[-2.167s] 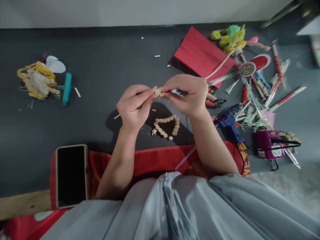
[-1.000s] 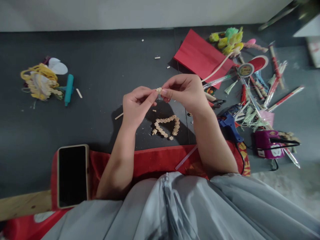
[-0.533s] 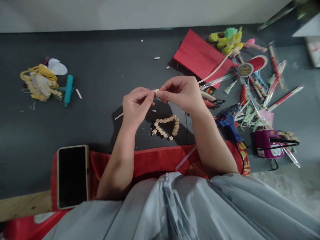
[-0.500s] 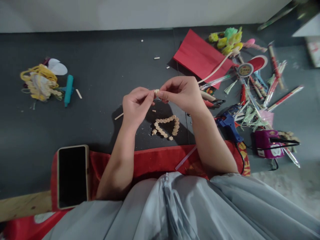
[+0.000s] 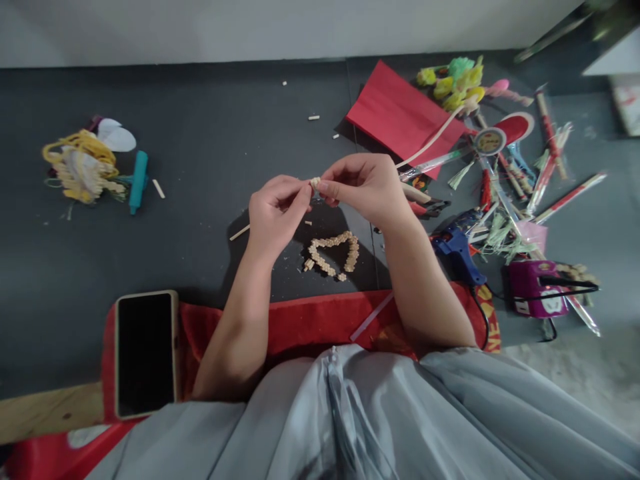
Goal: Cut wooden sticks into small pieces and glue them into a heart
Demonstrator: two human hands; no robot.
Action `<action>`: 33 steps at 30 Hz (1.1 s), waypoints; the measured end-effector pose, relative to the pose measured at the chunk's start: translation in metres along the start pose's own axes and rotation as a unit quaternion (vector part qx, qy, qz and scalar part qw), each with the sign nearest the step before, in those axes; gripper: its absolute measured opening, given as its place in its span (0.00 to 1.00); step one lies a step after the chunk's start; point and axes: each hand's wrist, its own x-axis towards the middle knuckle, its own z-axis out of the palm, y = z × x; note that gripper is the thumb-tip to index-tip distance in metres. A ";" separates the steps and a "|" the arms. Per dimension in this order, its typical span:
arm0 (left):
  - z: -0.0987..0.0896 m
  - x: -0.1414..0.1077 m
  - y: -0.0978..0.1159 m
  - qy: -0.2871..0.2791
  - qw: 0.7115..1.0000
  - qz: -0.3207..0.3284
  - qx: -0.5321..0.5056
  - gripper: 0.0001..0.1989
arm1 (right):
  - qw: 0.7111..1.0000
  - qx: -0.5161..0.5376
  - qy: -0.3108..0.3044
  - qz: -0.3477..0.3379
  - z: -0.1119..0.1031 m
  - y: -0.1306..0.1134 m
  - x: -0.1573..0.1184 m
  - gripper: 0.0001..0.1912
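Observation:
Between my two hands is a small cream-coloured knobbly piece (image 5: 315, 183), pinched at the fingertips above the dark table. My left hand (image 5: 277, 210) is closed on its left side, thumb against forefinger. From the right, my right hand (image 5: 363, 183) pinches the same piece; its other fingers are curled in. Below them on the table lies a loop of cream beadlike pieces (image 5: 353, 257), with a gap near its lower edge. A thin pale stick (image 5: 239, 233) shows beside my left wrist, partly hidden. Small pale bits, such as one short piece (image 5: 308, 223), lie nearby.
At right are a red paper sheet (image 5: 400, 113), a blue glue gun (image 5: 459, 250), a purple box (image 5: 537, 287) and wrapped sticks. To the left lie yellow yarn (image 5: 85, 150) and a teal tube (image 5: 138, 181). A phone (image 5: 146, 353) rests on red cloth (image 5: 315, 320).
My left hand has shifted very slightly to the right. The pinched piece is turned a little between my fingertips; the things on the table stay in place.

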 end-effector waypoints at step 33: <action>0.000 -0.004 0.000 0.019 0.993 0.062 0.099 0.16 | 0.997 0.060 -0.028 0.034 0.007 0.000 0.000 0.17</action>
